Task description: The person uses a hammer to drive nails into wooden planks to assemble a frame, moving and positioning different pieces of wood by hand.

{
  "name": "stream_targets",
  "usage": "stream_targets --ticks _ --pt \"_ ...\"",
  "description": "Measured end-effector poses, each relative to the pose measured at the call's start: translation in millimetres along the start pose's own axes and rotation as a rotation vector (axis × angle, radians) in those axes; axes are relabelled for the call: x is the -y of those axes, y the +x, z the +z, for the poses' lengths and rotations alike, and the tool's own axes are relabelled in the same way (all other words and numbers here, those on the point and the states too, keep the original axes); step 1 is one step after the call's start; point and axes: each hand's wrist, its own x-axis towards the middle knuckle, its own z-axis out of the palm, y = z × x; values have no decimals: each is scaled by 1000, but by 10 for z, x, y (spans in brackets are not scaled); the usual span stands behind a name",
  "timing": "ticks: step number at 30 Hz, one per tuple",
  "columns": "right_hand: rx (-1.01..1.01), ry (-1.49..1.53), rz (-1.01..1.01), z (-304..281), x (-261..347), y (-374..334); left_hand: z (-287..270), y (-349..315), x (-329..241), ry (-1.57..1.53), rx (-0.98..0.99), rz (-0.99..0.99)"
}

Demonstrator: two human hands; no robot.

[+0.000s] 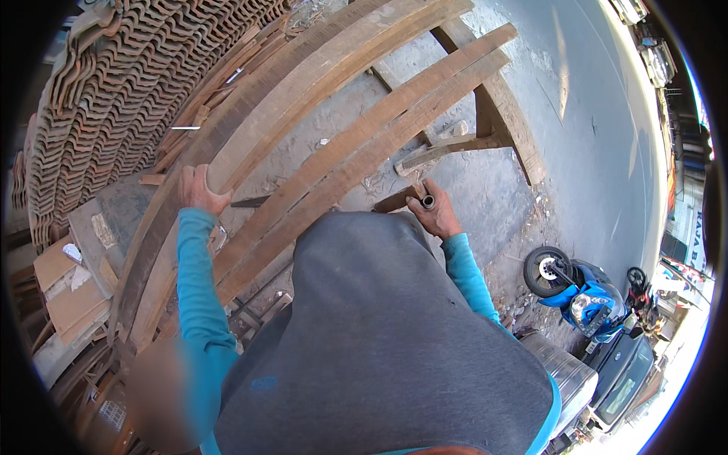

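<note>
My left hand point(201, 189) is closed over a thick, long wooden beam point(280, 106), its thumb on the near side and its fingers across the top. In my right hand point(438, 214) is a tool with a round, hollow metal end point(428, 202); a flat brown piece point(398, 199) sticks out to the left beside it. Whether that piece belongs to the tool I cannot tell. Between my hands run two narrower wooden planks point(356, 152), side by side with a thin gap. My torso hides their lower right side.
Stacked wavy clay roof tiles point(136, 91) stand at the far left, with loose timber strips beside them. A wooden frame point(508, 121) supports the planks' far end. Cardboard point(72, 280) lies at the left. On the right are a blue motorbike point(588, 296) and a dark car point(622, 375).
</note>
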Motion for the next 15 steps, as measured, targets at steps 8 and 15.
stream_targets --ticks 8,15 --pt "16 45 120 -53 -257 -164 73 -800 -979 -142 127 75" --pt "69 -90 -210 -137 -108 -130 866 -1333 -1308 -52 112 -90"
